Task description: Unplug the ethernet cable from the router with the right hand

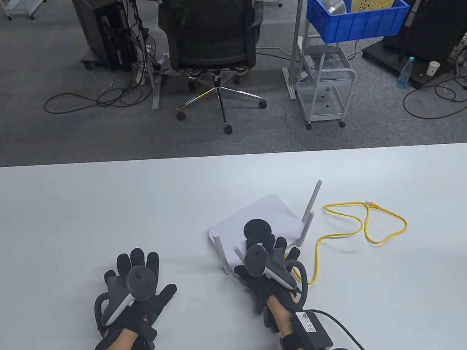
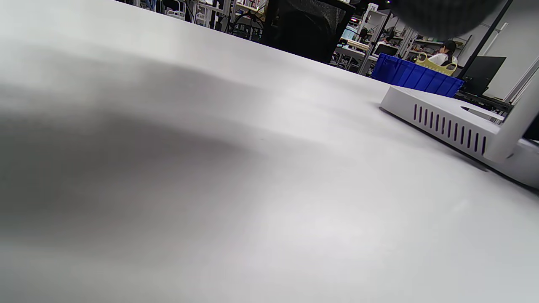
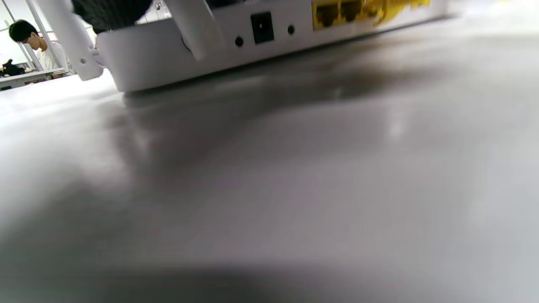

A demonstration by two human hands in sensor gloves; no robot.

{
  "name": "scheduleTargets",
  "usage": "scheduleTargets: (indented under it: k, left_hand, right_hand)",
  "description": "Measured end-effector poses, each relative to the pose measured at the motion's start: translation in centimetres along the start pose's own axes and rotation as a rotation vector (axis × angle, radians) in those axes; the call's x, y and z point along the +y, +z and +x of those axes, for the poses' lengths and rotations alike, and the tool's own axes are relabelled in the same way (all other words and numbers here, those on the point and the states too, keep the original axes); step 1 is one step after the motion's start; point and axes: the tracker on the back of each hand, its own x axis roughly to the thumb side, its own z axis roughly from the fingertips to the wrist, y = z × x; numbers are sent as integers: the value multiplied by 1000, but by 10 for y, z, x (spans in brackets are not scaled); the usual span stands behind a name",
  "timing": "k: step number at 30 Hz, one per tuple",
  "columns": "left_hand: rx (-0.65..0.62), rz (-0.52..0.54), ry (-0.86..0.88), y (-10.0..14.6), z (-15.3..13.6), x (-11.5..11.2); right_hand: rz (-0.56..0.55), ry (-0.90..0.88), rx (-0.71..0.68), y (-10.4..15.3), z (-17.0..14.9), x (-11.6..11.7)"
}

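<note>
- On the table [image 1: 62,199], right of centre, sits the router [image 1: 259,216], with the yellow cable [image 1: 361,219] looping off to its right and running back to the rear edge nearest you
- Right wrist view: the plug [image 3: 391,8] looks seated in the rightmost yellow port, two free ports [image 3: 337,12] to its left; it is blurred, so I can't see the latch
- Your right hand [image 1: 267,265] hangs over the router's near edge, fingers reaching toward the rear panel; whether they grip anything, or how far they are spread, I can't tell, the tracker hides them
- Your left hand [image 1: 135,283] lies flat on the table, fingers spread, holding nothing, well apart from the router
- Go for the plug body, not the cord; likely you need to press the clip tab before you pull
- Pull straight back along the port axis, toward yourself, low to the table
- The router looks light and may slide with the pull; go slow, no yank
- Mind the antennas [image 1: 312,218] beside your fingers, easy to knock
- Keep the loop of cable slack so it doesn't snag the right antenna
</note>
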Motion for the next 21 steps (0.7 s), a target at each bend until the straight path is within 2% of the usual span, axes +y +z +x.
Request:
scheduleTargets:
  k: [4,9,12,14,17,21]
  left_hand:
    - [7,-2,4,0,-1,0]
    - [23,9,0,0,-2,2]
    - [29,15,4,0,-2,3]
    - [31,14,8,0,-3,3]
    - [37,13,9,1,-4,3]
    - [38,13,12,1,-4,3]
  right_hand:
    - [-103,161,13,10,3,-13]
    - [-278,162,74,25,3,-34]
    - [-346,157,136,31,0,-43]
    - [-336,168,200,33,-4,-48]
    - [-245,106,275,35,-16,-50]
    - [-173,-174,308,37,-40,-50]
